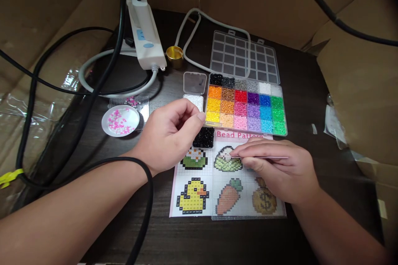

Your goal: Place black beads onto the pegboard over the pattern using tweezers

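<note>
My right hand [276, 165] grips thin pink tweezers [264, 157], their tip at a green and white bead design [228, 159] outlined in black. This design lies on a clear pegboard [248, 217] over the printed bead pattern sheet [192, 211]. Thumb and forefinger of my left hand [174, 134] are pinched together above the near left corner of the bead case [245, 103]; anything between them is too small to make out. Beside that hand are a small box of white beads [195, 100] and a box of black beads [204, 138].
A white dish [120, 120] of pink and white beads overlaps another pegboard [144, 105] on the left. Behind stand a gold cup [175, 56] and a white power strip [147, 37]. A black cable [149, 198] crosses my left forearm. Cardboard walls surround the dark table [130, 223].
</note>
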Motion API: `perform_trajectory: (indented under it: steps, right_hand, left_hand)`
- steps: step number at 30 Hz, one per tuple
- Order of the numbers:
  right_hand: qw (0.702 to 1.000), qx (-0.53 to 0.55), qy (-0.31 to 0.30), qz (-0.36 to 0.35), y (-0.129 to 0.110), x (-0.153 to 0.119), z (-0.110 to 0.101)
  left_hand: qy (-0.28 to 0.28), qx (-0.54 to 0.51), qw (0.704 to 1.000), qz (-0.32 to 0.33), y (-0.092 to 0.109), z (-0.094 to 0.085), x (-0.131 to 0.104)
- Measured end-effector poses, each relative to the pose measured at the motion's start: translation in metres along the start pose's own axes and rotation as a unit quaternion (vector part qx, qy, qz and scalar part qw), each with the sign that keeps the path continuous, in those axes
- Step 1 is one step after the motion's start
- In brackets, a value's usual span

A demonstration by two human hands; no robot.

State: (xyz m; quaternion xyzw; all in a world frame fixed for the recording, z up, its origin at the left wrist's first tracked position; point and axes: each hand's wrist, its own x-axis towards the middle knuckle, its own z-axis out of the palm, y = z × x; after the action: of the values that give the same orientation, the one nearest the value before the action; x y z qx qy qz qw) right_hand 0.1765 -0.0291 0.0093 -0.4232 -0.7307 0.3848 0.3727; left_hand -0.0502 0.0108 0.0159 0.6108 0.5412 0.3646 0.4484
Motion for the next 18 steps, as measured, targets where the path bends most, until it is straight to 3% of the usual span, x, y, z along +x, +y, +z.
perform_trajectory:
  steps: [18]
  right_hand:
    - [1.0, -0.003, 0.005, 0.007, 0.0001, -0.0015, 0.0005]
  left_hand:
    - [0.001, 0.006, 1.0, 0.001, -0.0001, 0.0004, 0.0003]
